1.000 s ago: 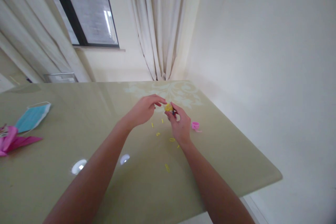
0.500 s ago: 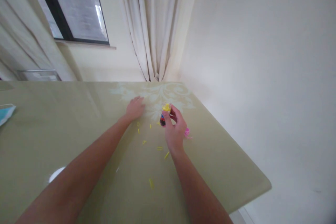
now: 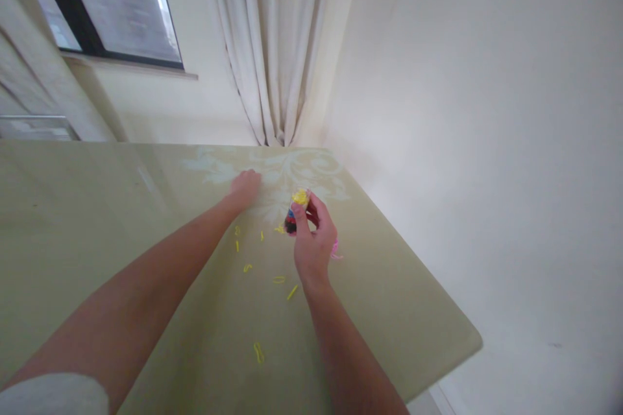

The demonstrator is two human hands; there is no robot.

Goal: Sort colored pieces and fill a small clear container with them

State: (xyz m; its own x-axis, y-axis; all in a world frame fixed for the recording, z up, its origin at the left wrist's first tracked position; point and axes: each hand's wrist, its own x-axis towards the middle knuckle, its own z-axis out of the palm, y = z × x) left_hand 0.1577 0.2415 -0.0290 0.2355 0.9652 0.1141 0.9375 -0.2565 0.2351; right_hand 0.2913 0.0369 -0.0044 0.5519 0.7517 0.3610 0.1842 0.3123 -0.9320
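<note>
My right hand [image 3: 315,237] is wrapped round a small see-through container of rubber bands [image 3: 298,207], held tilted above the table. Yellow bands show at its top, with blue, red and black layers below. Farther out, my left hand [image 3: 246,187] rests on the table with its fingers curled in; whatever may be in them is hidden. Between my forearms lie several loose yellow rubber bands [image 3: 258,353]. A bundle of pink bands [image 3: 335,249] is partly hidden behind my right hand.
The pale green table [image 3: 399,311] has a white floral pattern [image 3: 311,172] at its far end. Its right edge runs beside a white wall [image 3: 487,142]. Beyond the far edge hang a cream curtain [image 3: 267,32] and a dark-framed window [image 3: 121,0].
My left hand's fingers have gone from spread to curled on the table. The right hand keeps hold of the container. The whole view has shifted slightly, moving everything leftward in the picture.
</note>
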